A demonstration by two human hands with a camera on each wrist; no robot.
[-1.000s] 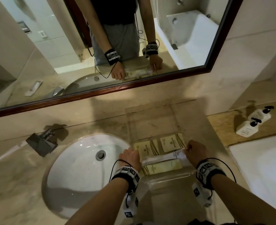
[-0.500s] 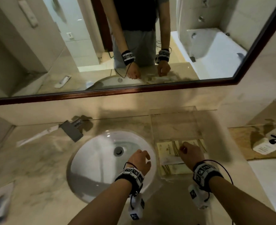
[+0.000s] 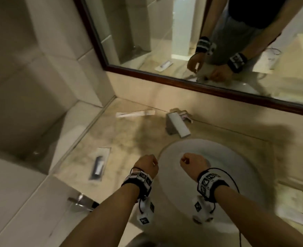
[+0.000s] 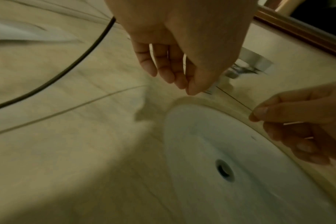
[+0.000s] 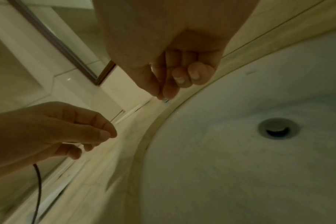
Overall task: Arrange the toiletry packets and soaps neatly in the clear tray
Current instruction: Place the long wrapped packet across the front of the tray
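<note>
The clear tray and its packets are out of view. On the marble counter left of the sink lie a long white packet (image 3: pixel 135 114) near the back wall and a clear packet with a dark item inside (image 3: pixel 100 164) nearer me. My left hand (image 3: pixel 148 164) hovers over the sink's left rim with fingers hanging loosely, and its fingertips (image 4: pixel 175 81) hold nothing. Beside it, over the basin, my right hand (image 3: pixel 191 162) has loosely curled fingers (image 5: pixel 169 87) and is also empty. The clear packet lies a short way left of my left hand.
A white oval sink (image 3: pixel 254 175) fills the lower right, with a chrome faucet (image 3: pixel 177 125) behind it. The framed mirror (image 3: pixel 165 78) runs along the back wall. A tiled wall and a lower ledge with a metal fitting (image 3: pixel 81 202) bound the counter on the left.
Both hands let go of the packets in the tray and moved left over the sink. The view swung left, so the tray left the frame and the left-side packets came in.
</note>
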